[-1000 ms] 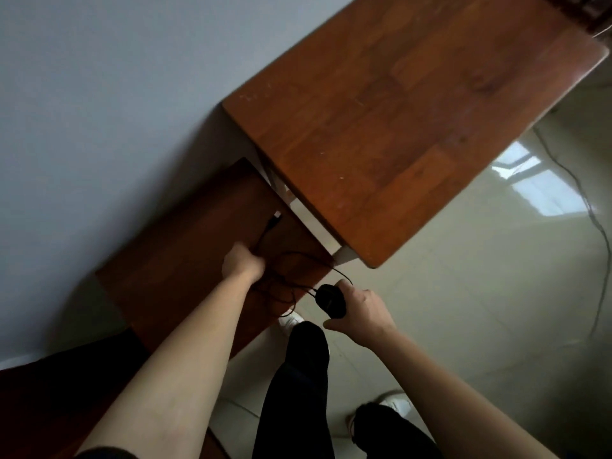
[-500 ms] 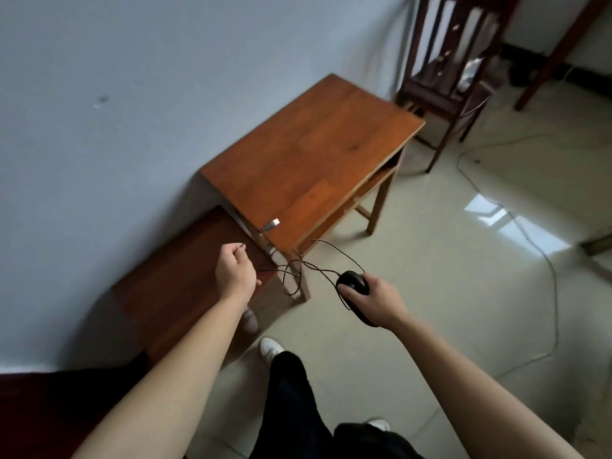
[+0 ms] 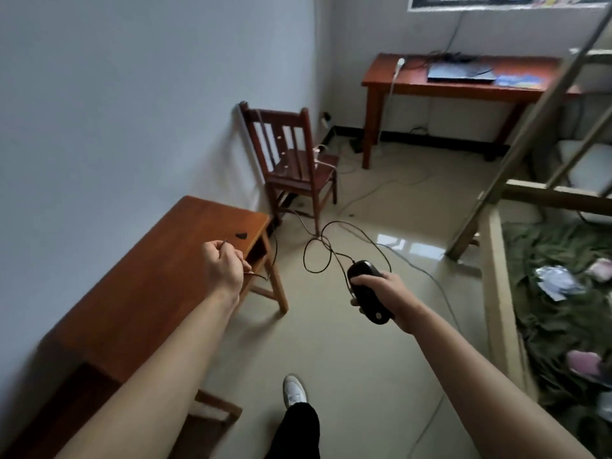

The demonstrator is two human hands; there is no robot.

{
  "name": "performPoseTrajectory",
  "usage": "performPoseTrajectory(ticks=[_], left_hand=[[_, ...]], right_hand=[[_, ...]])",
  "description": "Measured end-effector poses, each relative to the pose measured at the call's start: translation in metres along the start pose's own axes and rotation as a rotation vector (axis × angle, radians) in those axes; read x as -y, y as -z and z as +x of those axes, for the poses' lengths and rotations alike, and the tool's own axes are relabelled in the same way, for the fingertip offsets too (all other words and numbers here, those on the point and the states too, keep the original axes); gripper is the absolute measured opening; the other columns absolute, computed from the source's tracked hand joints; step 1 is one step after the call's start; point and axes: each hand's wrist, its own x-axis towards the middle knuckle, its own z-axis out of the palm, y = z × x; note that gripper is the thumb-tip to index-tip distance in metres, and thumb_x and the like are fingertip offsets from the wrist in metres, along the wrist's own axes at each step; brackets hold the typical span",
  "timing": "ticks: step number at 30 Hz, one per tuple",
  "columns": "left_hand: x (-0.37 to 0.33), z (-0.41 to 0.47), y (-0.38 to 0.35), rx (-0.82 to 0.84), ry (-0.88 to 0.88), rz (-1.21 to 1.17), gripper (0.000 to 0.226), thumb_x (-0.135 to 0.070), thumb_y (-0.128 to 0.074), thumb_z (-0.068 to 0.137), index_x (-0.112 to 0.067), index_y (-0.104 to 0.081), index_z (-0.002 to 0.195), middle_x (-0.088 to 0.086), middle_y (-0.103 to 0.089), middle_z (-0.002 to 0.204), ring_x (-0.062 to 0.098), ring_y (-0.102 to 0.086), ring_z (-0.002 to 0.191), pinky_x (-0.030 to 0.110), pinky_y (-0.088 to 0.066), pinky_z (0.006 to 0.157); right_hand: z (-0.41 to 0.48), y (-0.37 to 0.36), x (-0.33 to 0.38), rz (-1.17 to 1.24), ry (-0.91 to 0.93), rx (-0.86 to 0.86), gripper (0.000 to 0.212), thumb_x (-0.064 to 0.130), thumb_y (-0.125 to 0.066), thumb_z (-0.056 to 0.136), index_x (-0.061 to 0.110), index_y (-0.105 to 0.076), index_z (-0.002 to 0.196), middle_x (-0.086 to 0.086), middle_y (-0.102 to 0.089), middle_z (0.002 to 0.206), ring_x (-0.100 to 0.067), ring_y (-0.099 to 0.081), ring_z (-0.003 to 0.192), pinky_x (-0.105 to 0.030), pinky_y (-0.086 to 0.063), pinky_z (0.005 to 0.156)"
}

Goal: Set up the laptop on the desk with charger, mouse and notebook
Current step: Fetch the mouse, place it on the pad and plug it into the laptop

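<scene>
My right hand [image 3: 385, 298] grips a black wired mouse [image 3: 367, 291] in mid-air over the floor. Its thin black cable [image 3: 318, 246] loops through the air to my left hand [image 3: 222, 267], which pinches the cable near its plug end [image 3: 241, 235]. Across the room a red-brown desk [image 3: 414, 86] stands under the window. On it lie a closed dark laptop [image 3: 460, 73], a blue notebook [image 3: 518, 80] to its right, and a white power strip [image 3: 399, 66] hanging over the left end.
A small wooden table [image 3: 159, 279] stands against the wall on my left, and a dark wooden chair [image 3: 294, 167] behind it. Cables trail over the tiled floor [image 3: 381, 190]. A bed frame with a ladder [image 3: 516, 180] and green bedding fills the right side.
The view has swung up from the small table to the whole room. Both hands have risen with the mouse and its cable, away from the low table.
</scene>
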Motion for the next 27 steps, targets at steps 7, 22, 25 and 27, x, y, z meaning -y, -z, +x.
performPoseTrajectory(ticks=[7,22,25,27], left_hand=[[0.01,0.094,-0.179,0.14,0.123,-0.076,0.014,0.0,-0.028,0.089,-0.011,-0.037,0.089,0.007,-0.039,0.067,0.012,-0.039,0.032,0.027,-0.043,0.04],[-0.075,0.3,-0.524,0.451,0.111,0.015,0.027,-0.039,-0.061,0.087,-0.016,-0.056,0.071,-0.006,-0.037,0.043,0.01,-0.031,0.033,0.017,-0.026,0.035],[-0.077,0.328,-0.616,0.487,0.113,-0.039,0.027,-0.033,-0.055,0.093,-0.016,-0.062,0.074,-0.008,-0.033,0.038,0.008,-0.029,0.03,0.016,-0.025,0.034],[-0.085,0.345,-0.669,0.497,0.113,-0.077,0.024,-0.026,-0.052,0.096,-0.013,-0.063,0.079,-0.007,-0.034,0.043,0.006,-0.027,0.031,0.015,-0.023,0.033]], right_hand=[[0.114,0.087,0.047,-0.129,-0.039,-0.077,0.028,0.023,-0.068,0.072,0.006,-0.067,0.094,-0.006,-0.065,0.068,-0.023,-0.069,0.066,-0.029,-0.052,0.056],[0.368,0.259,0.212,0.108,0.006,-0.345,0.019,0.03,-0.066,0.092,0.013,-0.062,0.084,-0.01,-0.062,0.07,-0.021,-0.059,0.059,-0.026,-0.048,0.054],[0.437,0.316,0.237,0.137,0.032,-0.362,0.025,0.039,-0.07,0.085,0.016,-0.063,0.077,-0.009,-0.062,0.069,-0.022,-0.059,0.059,-0.03,-0.049,0.058],[0.476,0.351,0.256,0.174,0.038,-0.361,0.027,0.044,-0.07,0.074,0.017,-0.066,0.075,-0.008,-0.063,0.067,-0.025,-0.059,0.061,-0.034,-0.048,0.064]])
